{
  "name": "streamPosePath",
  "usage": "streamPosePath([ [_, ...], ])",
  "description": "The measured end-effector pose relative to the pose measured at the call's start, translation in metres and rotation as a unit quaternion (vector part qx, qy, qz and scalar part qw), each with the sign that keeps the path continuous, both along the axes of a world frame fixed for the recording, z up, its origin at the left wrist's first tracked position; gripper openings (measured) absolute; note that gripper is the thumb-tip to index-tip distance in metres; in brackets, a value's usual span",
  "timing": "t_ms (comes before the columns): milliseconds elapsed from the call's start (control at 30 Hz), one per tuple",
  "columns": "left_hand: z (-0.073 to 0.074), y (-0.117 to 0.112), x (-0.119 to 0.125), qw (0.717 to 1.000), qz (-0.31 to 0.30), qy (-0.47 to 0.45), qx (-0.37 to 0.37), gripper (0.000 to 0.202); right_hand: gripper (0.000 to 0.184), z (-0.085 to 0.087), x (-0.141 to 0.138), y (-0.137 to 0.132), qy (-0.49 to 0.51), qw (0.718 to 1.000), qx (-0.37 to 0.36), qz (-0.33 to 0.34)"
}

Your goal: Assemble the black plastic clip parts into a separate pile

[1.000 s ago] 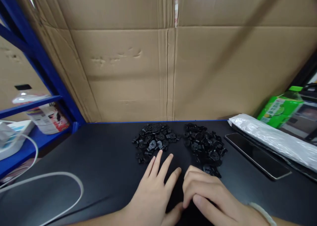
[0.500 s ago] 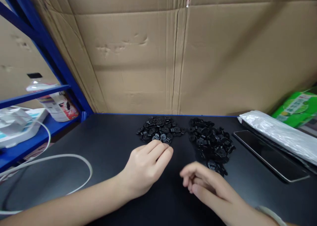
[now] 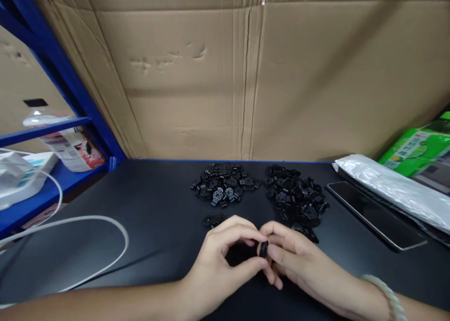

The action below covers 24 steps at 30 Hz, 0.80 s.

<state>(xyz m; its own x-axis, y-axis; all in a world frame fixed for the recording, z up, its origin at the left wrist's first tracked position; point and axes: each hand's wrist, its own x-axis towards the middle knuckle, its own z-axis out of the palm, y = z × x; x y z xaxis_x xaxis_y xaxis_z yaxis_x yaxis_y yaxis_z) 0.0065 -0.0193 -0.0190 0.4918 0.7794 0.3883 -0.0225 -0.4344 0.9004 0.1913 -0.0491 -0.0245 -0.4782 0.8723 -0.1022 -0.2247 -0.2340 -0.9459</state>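
A small black round plastic part [image 3: 263, 249] stands on edge between my two hands, above the front of the table. My left hand [image 3: 228, 255] has it between the tips of its thumb and forefinger. From the other side, the thumb and fingers of my right hand [image 3: 298, 260] close on the same part. Just behind my left hand lies a small group of similar black parts [image 3: 211, 220], partly covered by the hand. Farther back are a left pile of black round parts [image 3: 225, 182] with holes in their faces and a right pile of black parts [image 3: 298, 197].
A dark phone [image 3: 376, 215] lies on the black table [image 3: 151, 194] at right, beside a silvery plastic package [image 3: 390, 185] and a green packet [image 3: 415, 147]. A white cable [image 3: 123, 236] loops at left. The blue rack [image 3: 94, 119] holds a bottle [image 3: 70, 147]. Cardboard [image 3: 186, 86] stands behind.
My left hand has come back from the left pile, and my right hand has met it around a black part. A small group of parts now shows in front of the left pile.
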Motion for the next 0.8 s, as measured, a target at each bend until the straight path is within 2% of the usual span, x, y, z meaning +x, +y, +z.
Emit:
streamPosePath([
  [100,0.0004,0.0004,0.0002,0.998,-0.016,-0.001,0.054,0.027,0.017,0.0047,-0.0008,-0.0026,0.006,1.0,-0.024,0.001],
  [233,0.0,-0.0011,0.0027,0.995,-0.009,0.011,0.094,0.027,0.032,0.0099,-0.0028,-0.003,0.075,0.995,-0.066,0.011],
  [367,-0.0029,-0.0022,0.0055,0.995,-0.032,0.019,0.093,0.024,0.031,0.0113,-0.0048,-0.001,0.102,0.992,-0.069,0.003],
  [567,-0.0033,-0.0019,0.0081,0.995,-0.054,0.042,0.068,0.022,0.036,0.0094,-0.0058,0.0019,0.107,0.991,-0.074,0.03],
  [800,-0.0022,-0.001,0.0088,0.995,-0.051,0.047,0.066,0.023,0.038,0.0058,-0.0049,0.004,0.133,0.986,-0.087,0.046],
])
